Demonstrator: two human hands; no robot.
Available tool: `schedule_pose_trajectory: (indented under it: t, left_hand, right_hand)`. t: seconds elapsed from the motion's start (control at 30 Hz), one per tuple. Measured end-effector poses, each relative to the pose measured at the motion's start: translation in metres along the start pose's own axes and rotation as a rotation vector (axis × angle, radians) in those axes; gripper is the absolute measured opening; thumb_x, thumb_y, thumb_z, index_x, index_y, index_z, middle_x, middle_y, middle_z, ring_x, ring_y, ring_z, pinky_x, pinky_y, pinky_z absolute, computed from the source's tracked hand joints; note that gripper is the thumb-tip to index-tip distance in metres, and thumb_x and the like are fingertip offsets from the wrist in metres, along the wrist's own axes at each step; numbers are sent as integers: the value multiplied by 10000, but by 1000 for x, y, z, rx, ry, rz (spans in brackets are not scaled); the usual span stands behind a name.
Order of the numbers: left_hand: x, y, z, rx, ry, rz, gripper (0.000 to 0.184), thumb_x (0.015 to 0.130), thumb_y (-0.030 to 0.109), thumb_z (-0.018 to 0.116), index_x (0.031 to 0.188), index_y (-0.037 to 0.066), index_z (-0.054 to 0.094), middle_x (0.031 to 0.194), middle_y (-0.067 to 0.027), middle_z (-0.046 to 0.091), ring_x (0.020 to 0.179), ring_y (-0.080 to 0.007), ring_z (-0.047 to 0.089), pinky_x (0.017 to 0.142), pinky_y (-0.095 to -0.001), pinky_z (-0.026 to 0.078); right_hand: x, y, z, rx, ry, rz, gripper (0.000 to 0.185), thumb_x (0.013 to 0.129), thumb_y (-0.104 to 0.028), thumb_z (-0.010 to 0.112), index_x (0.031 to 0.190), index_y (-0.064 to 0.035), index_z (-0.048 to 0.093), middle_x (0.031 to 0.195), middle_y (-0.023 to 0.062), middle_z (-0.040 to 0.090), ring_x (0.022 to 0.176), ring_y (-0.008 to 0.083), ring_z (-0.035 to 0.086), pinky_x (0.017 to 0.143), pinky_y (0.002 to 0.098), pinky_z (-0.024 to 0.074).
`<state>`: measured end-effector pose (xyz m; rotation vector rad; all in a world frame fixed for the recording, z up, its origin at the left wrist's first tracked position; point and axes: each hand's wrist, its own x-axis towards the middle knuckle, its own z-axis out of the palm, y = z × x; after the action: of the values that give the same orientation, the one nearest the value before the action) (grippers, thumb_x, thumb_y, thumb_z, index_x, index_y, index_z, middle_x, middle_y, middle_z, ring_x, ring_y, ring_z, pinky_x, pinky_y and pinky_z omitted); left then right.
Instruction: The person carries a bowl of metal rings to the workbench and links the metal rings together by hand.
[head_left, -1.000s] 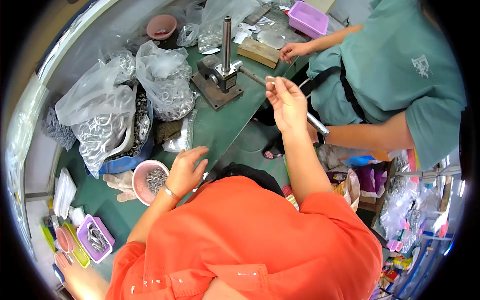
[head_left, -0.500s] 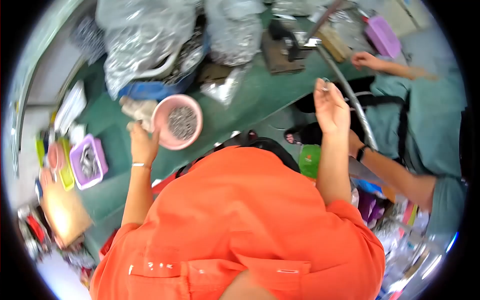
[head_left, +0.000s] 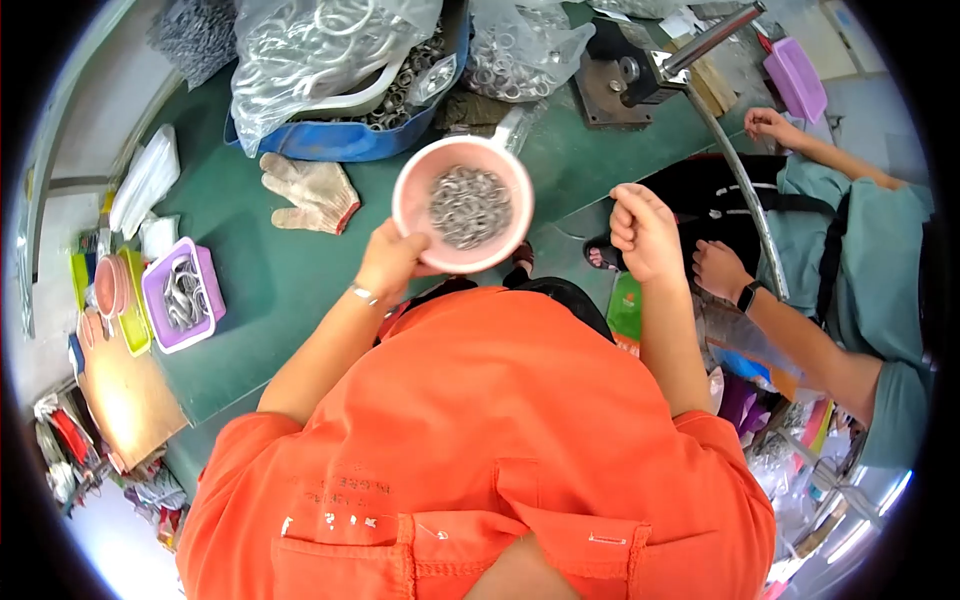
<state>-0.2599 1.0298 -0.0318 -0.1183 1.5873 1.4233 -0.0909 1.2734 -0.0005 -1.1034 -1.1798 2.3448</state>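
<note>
My left hand [head_left: 395, 262] grips the near-left rim of a pink plastic bowl [head_left: 408, 205], its thumb over the edge. Many small metal rings [head_left: 468, 207] fill the bottom of the bowl, and a short handle points away on its far side. To the right of the bowl, my right hand [head_left: 645, 230] is raised with its fingers curled closed; whatever they hold, if anything, is hidden. On the green table [head_left: 240, 265], left of the bowl, lies a cream work glove [head_left: 312, 192] with a red cuff.
A blue tray [head_left: 350, 148] of metal rings and plastic bags stands behind. Farther right is a metal hand press [head_left: 625, 85] with a long lever. A purple basket [head_left: 205, 290] holds metal parts at left. A co-worker's hand [head_left: 720, 270] is close on the right.
My left hand has brought the bowl rightward, away from the glove it was beside. The fingers of my right hand have curled in; earlier they pinched a small shiny piece.
</note>
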Motion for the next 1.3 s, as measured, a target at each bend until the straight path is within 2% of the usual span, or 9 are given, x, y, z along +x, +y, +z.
schedule_pose_trajectory:
  t: [0.27, 0.4, 0.57, 0.7, 0.77, 0.93, 1.17, 1.27, 1.3]
  left_hand:
    - [76, 5, 113, -37, -218, 82, 300, 781, -30, 438, 1079, -40, 410, 981, -149, 530, 804, -240, 603, 639, -315, 551]
    - [106, 5, 122, -6, -244, 24, 246, 850, 119, 468, 1064, 0, 449, 954, -113, 553, 805, -212, 597, 672, -312, 533]
    - [87, 10, 105, -19, -188, -31, 386, 881, 331, 436, 1032, -23, 465, 872, -117, 581, 713, -193, 599, 556, -259, 468]
    - [75, -1, 95, -52, -62, 21, 306, 881, 224, 440, 1064, -21, 464, 871, -102, 583, 670, -144, 561, 544, -231, 440]
    - [73, -1, 91, -51, -61, 69, 267, 872, 182, 448, 1044, -21, 472, 857, -101, 585, 661, -141, 565, 531, -227, 438]
    - [65, 12, 91, -35, -69, 225, 192, 838, 80, 482, 1002, -20, 495, 840, -91, 588, 666, -128, 572, 534, -218, 446]
    - [67, 40, 134, -98, -349, 529, 262, 796, 64, 591, 1028, -35, 521, 830, -76, 599, 721, -122, 585, 660, -228, 488]
    - [63, 60, 141, -133, -386, 371, 217, 803, 47, 576, 997, -45, 542, 816, -88, 607, 706, -132, 589, 668, -231, 489]
    - [58, 65, 144, -156, -391, 391, 196, 806, 43, 569, 978, -49, 557, 809, -97, 614, 699, -140, 595, 665, -234, 490]
  right_hand:
    - [-6, 11, -11, -261, 232, -50, 141, 791, -123, 583, 853, 0, 553, 508, -80, 354, 421, 20, 314, 369, 176, 237]
    - [17, 14, -23, -1046, 350, -491, 122, 715, -76, 597, 821, -18, 613, 602, 55, 499, 536, 137, 490, 513, 263, 404]
    - [71, 2, 8, -1298, 115, -798, 94, 693, -44, 590, 780, -11, 596, 759, 131, 580, 705, 283, 578, 636, 338, 457]
    - [121, 22, 19, -1706, -56, -677, 123, 688, -69, 600, 807, -41, 620, 811, 149, 593, 758, 314, 577, 688, 376, 453]
    - [131, 23, 26, -1872, -85, -206, 138, 692, -73, 576, 814, -43, 634, 834, 146, 610, 798, 301, 586, 735, 383, 452]
    - [113, -3, 15, -1541, -94, -459, 117, 700, -112, 623, 783, -34, 648, 737, 158, 609, 698, 282, 594, 661, 342, 456]
    - [62, -37, 24, -994, -103, -242, 159, 734, -110, 613, 800, 32, 640, 693, 95, 628, 620, 125, 572, 576, 253, 445]
    - [37, -53, 33, -628, -88, -70, 195, 778, -109, 599, 870, 63, 603, 663, 40, 592, 466, 38, 412, 395, 180, 296]
    - [33, -56, 30, -592, -83, -55, 165, 799, -103, 574, 853, 47, 619, 669, 30, 596, 496, 54, 461, 430, 187, 346]
